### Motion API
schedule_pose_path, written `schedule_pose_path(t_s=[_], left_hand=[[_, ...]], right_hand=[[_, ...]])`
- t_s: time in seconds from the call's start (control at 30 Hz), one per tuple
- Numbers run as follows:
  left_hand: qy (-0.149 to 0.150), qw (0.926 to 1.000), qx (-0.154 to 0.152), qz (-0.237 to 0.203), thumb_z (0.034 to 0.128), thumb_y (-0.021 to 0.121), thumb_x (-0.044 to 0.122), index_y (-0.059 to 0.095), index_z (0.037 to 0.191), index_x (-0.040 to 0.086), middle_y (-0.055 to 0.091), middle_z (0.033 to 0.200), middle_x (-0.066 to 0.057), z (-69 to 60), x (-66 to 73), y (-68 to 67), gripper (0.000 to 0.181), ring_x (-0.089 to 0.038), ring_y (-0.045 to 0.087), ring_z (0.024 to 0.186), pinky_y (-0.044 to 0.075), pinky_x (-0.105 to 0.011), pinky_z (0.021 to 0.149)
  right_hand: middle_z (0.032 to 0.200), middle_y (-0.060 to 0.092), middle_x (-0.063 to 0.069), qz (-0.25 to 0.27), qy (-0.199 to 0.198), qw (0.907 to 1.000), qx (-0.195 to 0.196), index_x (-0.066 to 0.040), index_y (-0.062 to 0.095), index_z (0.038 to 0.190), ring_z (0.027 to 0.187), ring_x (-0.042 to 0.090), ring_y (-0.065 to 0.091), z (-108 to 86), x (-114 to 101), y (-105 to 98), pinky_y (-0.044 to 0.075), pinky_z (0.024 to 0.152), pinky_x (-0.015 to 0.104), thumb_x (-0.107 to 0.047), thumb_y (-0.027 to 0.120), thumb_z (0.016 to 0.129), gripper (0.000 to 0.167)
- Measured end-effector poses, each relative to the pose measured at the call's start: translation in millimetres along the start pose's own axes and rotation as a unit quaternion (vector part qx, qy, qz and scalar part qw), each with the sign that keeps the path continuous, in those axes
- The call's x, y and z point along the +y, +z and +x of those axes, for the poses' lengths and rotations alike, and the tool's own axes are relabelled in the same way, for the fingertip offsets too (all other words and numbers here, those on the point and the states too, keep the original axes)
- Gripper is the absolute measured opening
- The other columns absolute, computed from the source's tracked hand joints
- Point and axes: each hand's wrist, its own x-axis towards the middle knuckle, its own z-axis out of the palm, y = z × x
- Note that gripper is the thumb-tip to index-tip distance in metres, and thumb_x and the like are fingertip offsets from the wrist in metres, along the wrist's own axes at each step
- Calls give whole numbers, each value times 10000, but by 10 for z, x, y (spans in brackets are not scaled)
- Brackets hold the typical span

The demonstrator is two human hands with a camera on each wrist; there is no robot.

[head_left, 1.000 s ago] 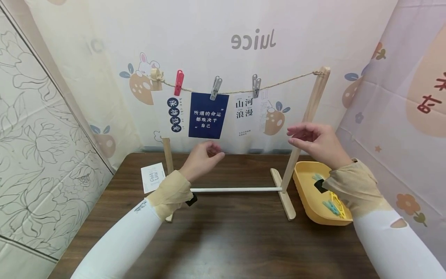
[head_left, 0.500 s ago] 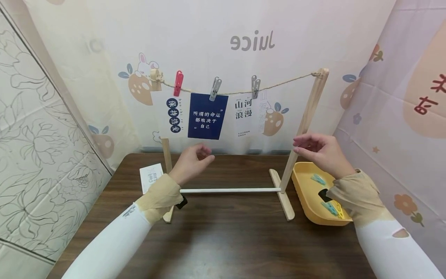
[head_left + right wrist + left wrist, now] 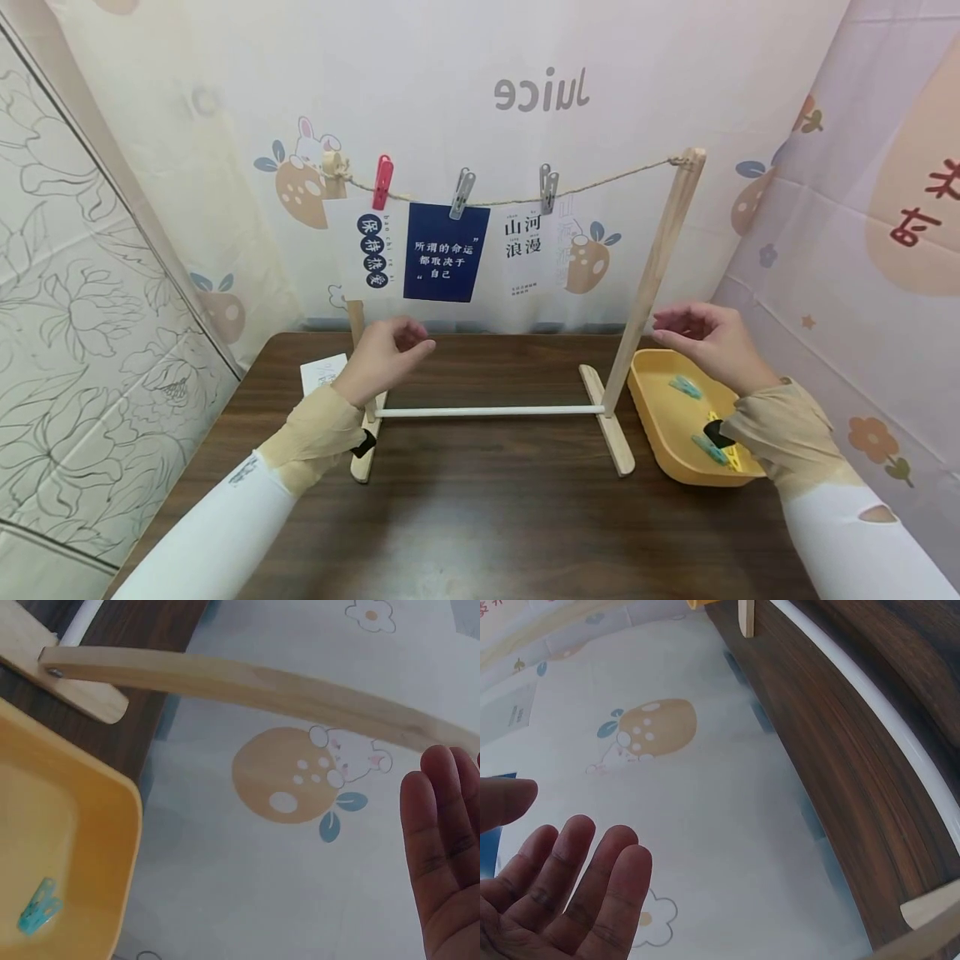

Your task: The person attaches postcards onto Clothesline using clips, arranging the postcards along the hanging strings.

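Observation:
My left hand (image 3: 386,358) hovers with nothing in it, fingers loosely bent, in front of the wooden stand's left post. In the left wrist view its fingers (image 3: 615,900) are spread from the thumb. My right hand (image 3: 708,342), also holding nothing, is in the air above the yellow tray (image 3: 652,417), right of the right post (image 3: 652,275). A twine line (image 3: 607,182) between the posts carries three hanging cards: a white card (image 3: 352,258) with a red clothespin (image 3: 382,183), a navy card (image 3: 446,271) with a grey clothespin (image 3: 462,196), and another white card (image 3: 525,271) with a grey clothespin (image 3: 549,190).
Teal clothespins (image 3: 686,387) and yellow ones (image 3: 733,458) lie in the tray. A small white card (image 3: 318,375) on the brown table (image 3: 480,517) is partly covered by my left hand and wrist. A white rod (image 3: 487,412) joins the stand's feet. Printed cloth hangs behind.
My left hand has drawn left and down, away from beneath the navy card. My right hand has moved right and down, off the right post toward the tray. The hanging cards stay put.

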Motion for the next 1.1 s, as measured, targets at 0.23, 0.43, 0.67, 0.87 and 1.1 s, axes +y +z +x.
schedule_pose_path(t_s=[0.23, 0.43, 0.67, 0.87, 1.1], left_hand=[[-46, 10000, 36, 22, 1035, 720, 248, 752, 1107, 49, 793, 1001, -104, -83, -107, -109, 214, -221, 700, 890, 555, -359, 821], [-144, 9994, 229, 196, 1031, 736, 230, 760, 1059, 53, 769, 952, -92, -155, -228, -189, 181, -203, 666, 842, 535, -349, 790], [-133, 9984, 414, 372, 1027, 736, 232, 752, 983, 64, 749, 887, -75, -239, -306, -285, 175, -177, 648, 809, 510, -328, 748], [-217, 9974, 464, 500, 1030, 730, 241, 729, 934, 79, 704, 827, -53, -301, -407, -339, 188, -175, 613, 763, 498, -291, 694], [-232, 9970, 439, 590, 1026, 740, 205, 739, 946, 63, 726, 839, -61, -354, -538, -390, 163, -177, 622, 756, 504, -275, 678]], right_hand=[[938, 766, -221, -98, 197, 9998, -36, 13, 735, 1143, 822, -61, 697, -38, 184, -57, 555, 708, 124, -92, 801, 988, 199], [1000, 822, -44, -207, 494, 9984, -178, 47, 708, 1215, 845, -62, 697, -60, 392, -99, 565, 732, 126, -130, 788, 1009, 283], [928, 723, -287, -369, 776, 9961, -209, 66, 693, 1243, 830, -87, 679, -76, 580, -118, 555, 720, 123, -109, 776, 1014, 300], [901, 710, -272, -662, 906, 9933, -272, 50, 707, 1246, 801, -68, 653, -100, 703, -108, 546, 693, 150, -164, 759, 1034, 306], [1084, 787, 209, -1133, 1063, 9873, -344, 53, 714, 1246, 808, -72, 617, -99, 841, -59, 526, 687, 154, -194, 752, 1041, 324]])
